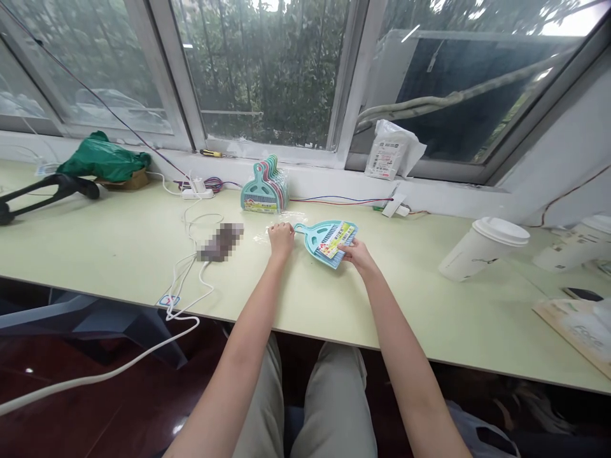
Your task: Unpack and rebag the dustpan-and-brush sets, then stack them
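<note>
A light-blue toy-sized dustpan and brush set [315,238] with a yellow printed label card [338,239] is held tilted just above the table. My right hand [358,256] grips its wide bristle end, thumb over the card's edge. At the handle end, my left hand [281,239] is closed, fingers curled down. Clear plastic film [261,238] shows beside and above that hand and appears to be held in it; its fingertips are hidden. Behind stands a row of similar sets [264,186] in blue, pink and green, against the window ledge.
White cables [189,273] and a blurred dark object [220,242] lie left of my hands. A green bag [105,157] and a black bar [48,191] are farther left. To the right are a lidded paper cup [483,249] and a paper bag [580,327]. The table's front edge is near my knees.
</note>
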### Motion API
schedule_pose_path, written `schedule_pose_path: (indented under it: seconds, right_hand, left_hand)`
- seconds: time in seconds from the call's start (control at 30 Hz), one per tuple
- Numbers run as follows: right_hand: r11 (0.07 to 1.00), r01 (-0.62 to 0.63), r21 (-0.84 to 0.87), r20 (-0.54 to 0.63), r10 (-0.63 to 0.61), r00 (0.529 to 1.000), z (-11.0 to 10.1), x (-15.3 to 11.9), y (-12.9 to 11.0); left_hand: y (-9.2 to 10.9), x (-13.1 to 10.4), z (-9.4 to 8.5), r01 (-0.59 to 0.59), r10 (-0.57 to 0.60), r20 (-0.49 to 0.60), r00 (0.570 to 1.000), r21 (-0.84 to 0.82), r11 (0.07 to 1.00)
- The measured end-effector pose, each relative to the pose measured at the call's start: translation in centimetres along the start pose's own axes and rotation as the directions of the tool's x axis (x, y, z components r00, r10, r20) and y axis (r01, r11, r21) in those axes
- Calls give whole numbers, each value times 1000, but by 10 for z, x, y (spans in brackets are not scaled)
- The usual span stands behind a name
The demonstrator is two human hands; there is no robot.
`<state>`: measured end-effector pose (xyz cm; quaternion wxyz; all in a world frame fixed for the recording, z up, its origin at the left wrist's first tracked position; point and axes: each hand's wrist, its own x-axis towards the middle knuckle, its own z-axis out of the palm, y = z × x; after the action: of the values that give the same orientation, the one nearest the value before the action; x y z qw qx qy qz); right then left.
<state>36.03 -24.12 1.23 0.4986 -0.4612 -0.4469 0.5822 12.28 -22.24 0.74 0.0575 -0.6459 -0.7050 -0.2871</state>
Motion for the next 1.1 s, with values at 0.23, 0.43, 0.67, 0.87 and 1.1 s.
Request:
schedule_pose_path:
  seconds: [0.23,0.43,0.67,0.87,1.1]
  right_hand:
    - [999,-37,-33,-5,37,999,-4,4,5]
    - [997,-44,-65,34,46,998,-5,8,9]
    - [998,-38,-53,53,41,998,0,4,8]
    - [999,-20,-45,41,22,999,11,-1,7]
    - [995,93,40,-50,-91,995,18,-4,6]
  left_hand:
    - [-7,-1,4,131,-127,89,988,-40,991]
    - [-15,0,9,92,-88,119,989,-32,995]
    - [-20,6,15,118,-112,37,993,-268,956]
    - [-7,12,20,9,-39,-26,999,-707,708]
    - [16,5,10,-108,112,-49,993,-770,628]
